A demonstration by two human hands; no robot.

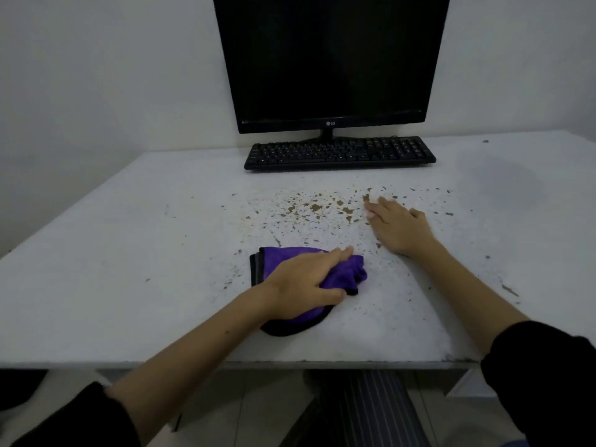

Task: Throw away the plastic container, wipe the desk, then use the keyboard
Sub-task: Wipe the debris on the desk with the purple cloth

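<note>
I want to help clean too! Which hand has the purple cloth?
The left hand grips the purple cloth. The right hand lies flat on the desk, holding nothing.

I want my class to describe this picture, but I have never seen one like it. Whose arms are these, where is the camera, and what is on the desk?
The camera sits on a person's head, looking forward and down, so the arms are their own. The left hand grips a purple cloth on the white desk. The right hand lies flat and holds nothing, beside brown crumbs scattered mid-desk. At the back stand a black keyboard and a dark monitor. No plastic container shows.
</note>
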